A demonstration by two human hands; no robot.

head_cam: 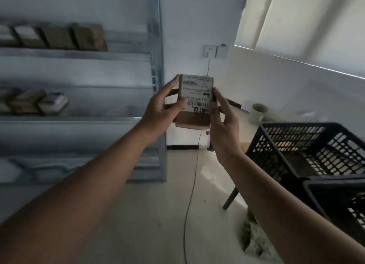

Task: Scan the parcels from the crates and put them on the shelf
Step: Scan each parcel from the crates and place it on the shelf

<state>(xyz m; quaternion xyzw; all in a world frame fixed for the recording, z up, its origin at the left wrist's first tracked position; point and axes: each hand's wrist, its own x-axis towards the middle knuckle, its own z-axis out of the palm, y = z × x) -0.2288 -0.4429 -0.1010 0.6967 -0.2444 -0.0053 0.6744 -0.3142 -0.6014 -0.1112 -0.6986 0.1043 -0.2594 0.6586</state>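
Small brown cardboard parcel with white barcode label held up mid-scene, left hand gripping its left edge, right hand clasping a dark slim scanner against its right edge, grey metal shelf far left, black plastic lattice crate near right.

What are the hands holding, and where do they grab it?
The left hand grips a small cardboard parcel by its left edge. The right hand holds a thin dark device, likely a scanner, against the parcel's right edge.
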